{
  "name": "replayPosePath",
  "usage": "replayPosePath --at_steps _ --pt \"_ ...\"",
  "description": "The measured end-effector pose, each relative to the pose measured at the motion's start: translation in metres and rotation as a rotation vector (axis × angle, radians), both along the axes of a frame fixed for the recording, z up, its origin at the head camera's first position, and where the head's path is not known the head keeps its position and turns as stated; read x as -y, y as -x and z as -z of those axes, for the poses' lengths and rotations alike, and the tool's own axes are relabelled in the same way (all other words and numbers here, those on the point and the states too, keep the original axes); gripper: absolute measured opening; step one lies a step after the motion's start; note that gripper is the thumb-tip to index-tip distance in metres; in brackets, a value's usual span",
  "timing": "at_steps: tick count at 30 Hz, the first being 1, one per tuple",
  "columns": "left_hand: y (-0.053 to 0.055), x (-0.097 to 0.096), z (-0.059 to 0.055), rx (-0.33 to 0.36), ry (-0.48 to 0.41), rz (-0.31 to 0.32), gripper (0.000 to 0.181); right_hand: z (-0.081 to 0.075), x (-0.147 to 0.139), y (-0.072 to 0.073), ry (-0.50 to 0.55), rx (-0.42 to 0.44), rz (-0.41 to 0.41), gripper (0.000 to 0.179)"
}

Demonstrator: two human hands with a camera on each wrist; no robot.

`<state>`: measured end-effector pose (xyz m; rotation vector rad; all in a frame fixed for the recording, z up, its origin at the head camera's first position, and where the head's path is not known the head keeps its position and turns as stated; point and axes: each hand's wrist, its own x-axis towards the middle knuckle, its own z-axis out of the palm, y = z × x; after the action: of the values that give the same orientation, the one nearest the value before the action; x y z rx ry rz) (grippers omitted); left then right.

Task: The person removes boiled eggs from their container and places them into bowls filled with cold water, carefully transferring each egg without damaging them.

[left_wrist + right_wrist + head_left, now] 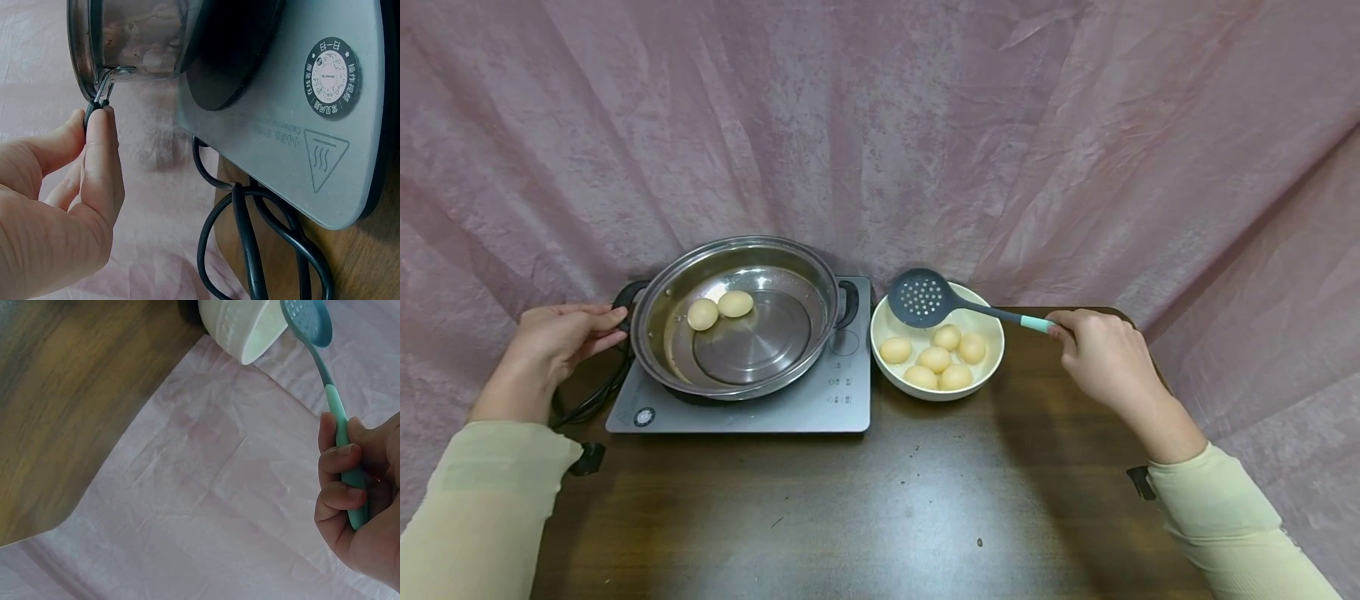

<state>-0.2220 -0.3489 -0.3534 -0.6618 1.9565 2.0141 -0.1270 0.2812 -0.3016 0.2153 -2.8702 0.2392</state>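
Note:
My left hand (567,333) pinches the black left handle (95,112) of a wide steel pot (752,337) between thumb and fingers. Two pale peeled eggs (735,303) lie side by side in the pot, toward its back left. With curled fingers my right hand (1101,357) grips the mint-green handle (337,409) of a grey skimmer (921,297). The skimmer's perforated head is bare and hangs over the back left rim of a white bowl (992,367). Several more peeled eggs (935,359) sit in that bowl.
Under the pot is a silver induction cooker (850,417) with its black cord (247,237) looping off at the left. The bowl stands just right of the cooker on a dark wooden table (775,517). A pink curtain (880,150) hangs close behind everything.

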Motion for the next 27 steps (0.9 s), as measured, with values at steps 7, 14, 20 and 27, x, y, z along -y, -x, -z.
replayPosePath --at_steps 7,14,20,27 --pt "0.000 0.001 0.001 0.011 0.001 0.009 0.018 -0.003 0.003 -0.001 -0.001 -0.001 0.012 0.008" --pt "-0.001 0.002 0.002 0.005 -0.019 0.002 0.017 -0.008 0.007 -0.001 0.031 0.023 0.023 0.010" --pt "0.000 0.002 0.002 0.014 0.009 0.012 0.020 -0.015 0.012 -0.001 0.122 0.092 0.012 0.017" --pt "0.001 0.000 0.000 0.018 0.026 0.011 0.019 -0.030 0.024 0.001 0.261 0.170 0.066 0.020"
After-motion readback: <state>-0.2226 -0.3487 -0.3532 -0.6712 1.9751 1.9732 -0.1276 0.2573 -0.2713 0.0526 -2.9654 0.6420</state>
